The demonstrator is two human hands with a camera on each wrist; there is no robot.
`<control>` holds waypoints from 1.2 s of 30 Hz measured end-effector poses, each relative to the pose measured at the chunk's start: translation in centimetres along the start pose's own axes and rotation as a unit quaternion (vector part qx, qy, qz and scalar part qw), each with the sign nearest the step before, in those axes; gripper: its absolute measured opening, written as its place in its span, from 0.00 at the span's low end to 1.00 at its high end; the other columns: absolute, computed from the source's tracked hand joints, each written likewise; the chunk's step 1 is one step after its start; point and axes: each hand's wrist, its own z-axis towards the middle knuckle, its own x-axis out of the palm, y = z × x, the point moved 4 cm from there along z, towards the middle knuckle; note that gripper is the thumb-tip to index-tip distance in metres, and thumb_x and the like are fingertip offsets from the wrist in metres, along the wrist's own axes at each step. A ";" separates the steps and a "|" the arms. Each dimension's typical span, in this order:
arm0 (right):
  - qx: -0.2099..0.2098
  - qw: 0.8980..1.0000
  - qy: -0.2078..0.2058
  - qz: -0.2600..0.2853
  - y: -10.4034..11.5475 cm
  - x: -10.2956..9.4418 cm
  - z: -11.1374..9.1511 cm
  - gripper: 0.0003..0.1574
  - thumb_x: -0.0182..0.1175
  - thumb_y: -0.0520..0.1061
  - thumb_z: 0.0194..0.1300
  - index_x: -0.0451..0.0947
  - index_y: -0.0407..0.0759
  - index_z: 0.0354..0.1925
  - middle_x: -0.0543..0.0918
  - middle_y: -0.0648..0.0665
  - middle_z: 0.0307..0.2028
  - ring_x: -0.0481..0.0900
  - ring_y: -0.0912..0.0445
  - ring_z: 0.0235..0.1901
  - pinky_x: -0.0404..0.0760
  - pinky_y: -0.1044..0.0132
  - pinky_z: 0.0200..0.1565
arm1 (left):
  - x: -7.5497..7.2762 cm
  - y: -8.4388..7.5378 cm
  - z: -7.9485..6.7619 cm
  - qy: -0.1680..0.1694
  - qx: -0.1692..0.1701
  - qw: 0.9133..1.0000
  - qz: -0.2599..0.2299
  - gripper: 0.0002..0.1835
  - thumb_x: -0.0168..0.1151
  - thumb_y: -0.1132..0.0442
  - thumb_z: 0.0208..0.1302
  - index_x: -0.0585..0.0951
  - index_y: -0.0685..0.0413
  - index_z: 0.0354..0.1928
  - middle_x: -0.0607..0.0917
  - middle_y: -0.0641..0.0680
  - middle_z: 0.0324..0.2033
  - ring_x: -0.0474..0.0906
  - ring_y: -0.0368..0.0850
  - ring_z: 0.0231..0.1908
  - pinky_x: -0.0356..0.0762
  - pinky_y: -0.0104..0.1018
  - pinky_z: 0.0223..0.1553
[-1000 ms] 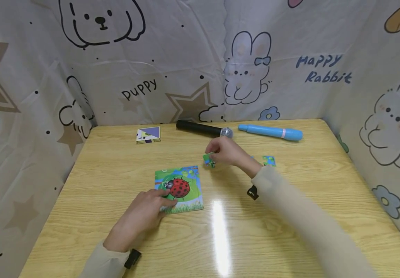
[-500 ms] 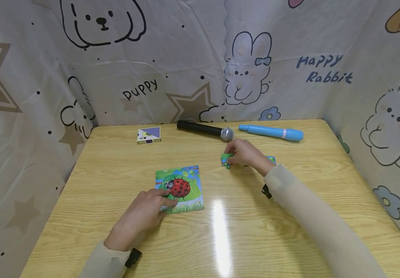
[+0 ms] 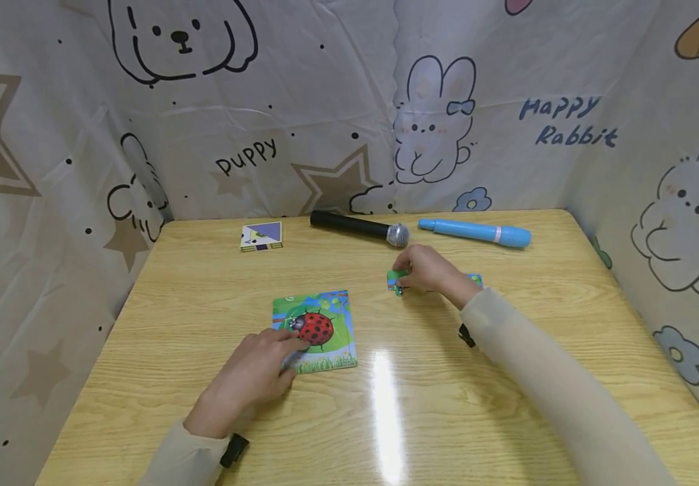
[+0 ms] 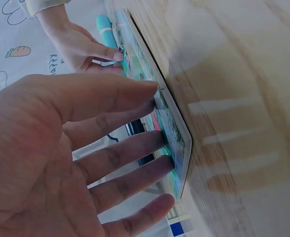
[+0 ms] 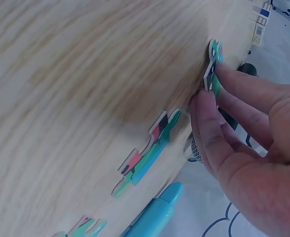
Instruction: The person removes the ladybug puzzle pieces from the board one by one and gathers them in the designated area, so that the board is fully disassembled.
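A square ladybug puzzle lies on the table in front of me in the head view. My left hand rests on its lower left part, fingers spread and only slightly bent; the left wrist view has the fingertips touching the picture. Farther right and back, my right hand pinches a green and blue puzzle piece at the tabletop. That piece is partly covered by thumb and fingers in the right wrist view. Another loose piece lies near the right hand, mostly hidden by it in the head view.
A further puzzle piece shows beyond the right wrist. Along the back of the table are a black microphone, a blue pen-like stick and a small patterned box. Printed cloth walls enclose the table.
My right hand has moved right with the puzzle piece, then stayed there over the last half second. The left fingers have shifted slightly on the ladybug puzzle.
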 end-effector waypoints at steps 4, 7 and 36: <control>-0.013 1.000 -0.005 -0.020 0.1 0.2 -0.1 0.14 0.74 0.39 0.64 0.90 0.37 0.48 0.92 0.40 0.47 0.86 0.49 0.44 0.86 0.52 0.50 | 0.1 0.1 0.1 0.004 -0.008 1.000 0.004 0.24 0.76 0.58 0.62 0.86 0.47 0.60 0.87 0.56 0.59 0.84 0.57 0.60 0.84 0.58 0.55; -0.030 0.999 -0.008 -0.033 0.2 0.4 -0.3 0.13 0.74 0.40 0.65 0.90 0.37 0.47 0.91 0.40 0.44 0.84 0.48 0.43 0.85 0.52 0.48 | 0.1 0.1 0.1 0.008 -0.009 1.000 0.008 0.25 0.77 0.56 0.62 0.85 0.48 0.61 0.86 0.56 0.59 0.83 0.58 0.60 0.83 0.58 0.54; -0.159 0.980 0.073 -0.092 11.9 7.3 -3.2 0.26 0.77 0.46 0.62 0.86 0.38 0.56 0.83 0.38 0.57 0.81 0.46 0.57 0.79 0.49 0.66 | 0.9 -0.8 1.0 0.019 0.103 0.994 -0.005 0.28 0.70 0.63 0.69 0.79 0.41 0.70 0.76 0.65 0.69 0.71 0.71 0.70 0.76 0.65 0.66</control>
